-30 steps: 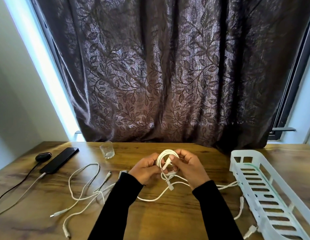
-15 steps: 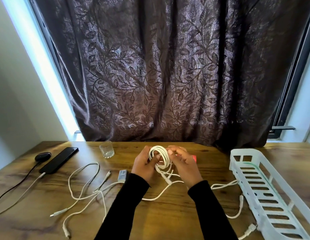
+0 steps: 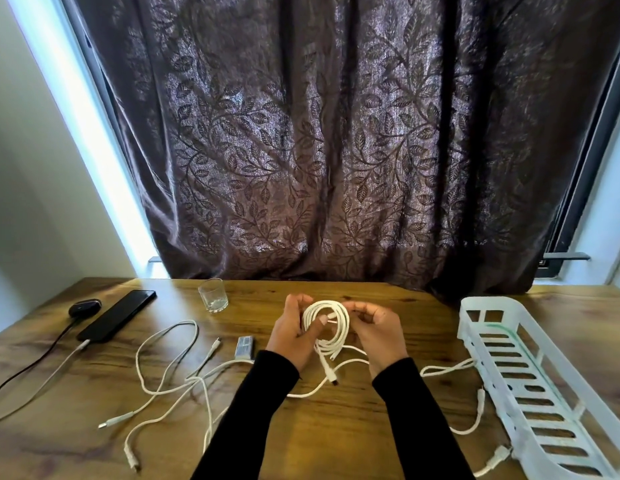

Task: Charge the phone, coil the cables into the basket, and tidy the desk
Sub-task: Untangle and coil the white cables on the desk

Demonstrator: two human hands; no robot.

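Above the middle of the wooden desk (image 3: 336,441), a white cable coil (image 3: 338,315) is held between both hands. My left hand (image 3: 294,336) grips its left side, thumb across the loops. My right hand (image 3: 379,329) pinches the right side. The coil's loose tail (image 3: 324,384) trails down onto the desk. More loose white cables (image 3: 170,372) lie tangled at the left. A black phone (image 3: 116,320) lies at the far left with a white cable plugged into its near end. The white slatted basket (image 3: 558,420) stands at the right, with no cable inside.
A small clear glass (image 3: 213,295) stands near the back edge. A black charger (image 3: 84,306) with a dark cord sits beside the phone. A small grey adapter (image 3: 244,347) lies by my left wrist. White cable ends (image 3: 476,415) lie along the basket's left side. A dark curtain hangs behind.
The coil has been turned and widened between my hands, which moved slightly apart and to the right. The trailing tail on the desk has shortened as more cable went into the loops.
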